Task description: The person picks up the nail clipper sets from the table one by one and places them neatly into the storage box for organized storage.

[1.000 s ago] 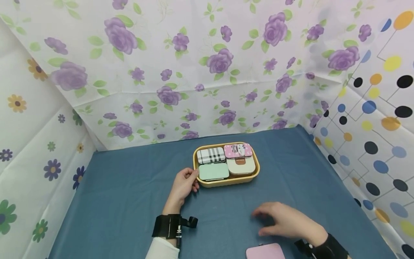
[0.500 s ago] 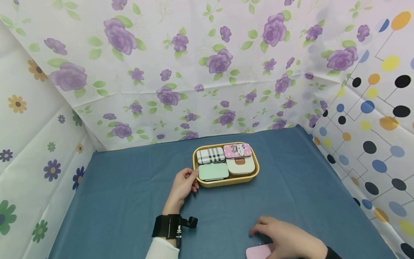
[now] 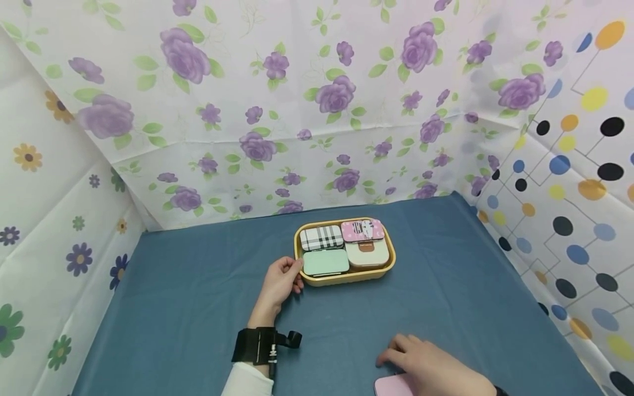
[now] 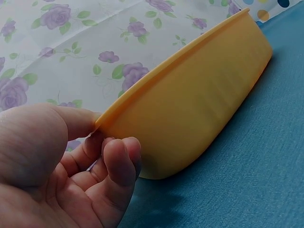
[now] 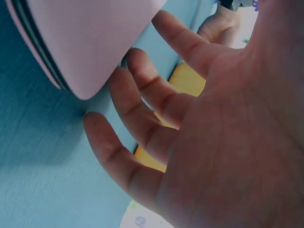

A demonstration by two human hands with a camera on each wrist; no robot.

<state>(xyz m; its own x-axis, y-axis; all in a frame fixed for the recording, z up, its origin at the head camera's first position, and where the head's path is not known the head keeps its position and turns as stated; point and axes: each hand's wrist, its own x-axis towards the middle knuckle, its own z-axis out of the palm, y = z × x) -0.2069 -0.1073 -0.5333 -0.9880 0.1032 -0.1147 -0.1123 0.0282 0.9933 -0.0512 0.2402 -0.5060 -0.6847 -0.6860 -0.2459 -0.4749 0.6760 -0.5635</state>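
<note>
My left hand (image 3: 279, 286) pinches the left rim of a yellow plastic basket (image 3: 349, 279); the left wrist view shows the thumb on top of the basket's rim (image 4: 171, 61). Inside sit a black-and-white plaid case (image 3: 321, 237), a pink cartoon case (image 3: 363, 230), a mint green case (image 3: 326, 262) and a cream case (image 3: 369, 255) with a brown label. My right hand (image 3: 426, 360) is over a plain pink case (image 3: 393, 386) at the near edge. In the right wrist view its loosely bent fingers reach along the pink case's edge (image 5: 90, 42); the thumb is out of frame.
A blue cloth (image 3: 198, 308) covers the table. Behind it hangs a purple-flowered sheet (image 3: 297, 110), with a daisy-print sheet (image 3: 54, 231) at left and a dotted sheet (image 3: 569, 209) at right. Black straps (image 3: 255, 345) sit around the wrists.
My right hand has moved down toward me onto the plain pink case, covering its right part. The left hand and basket stay in place.
</note>
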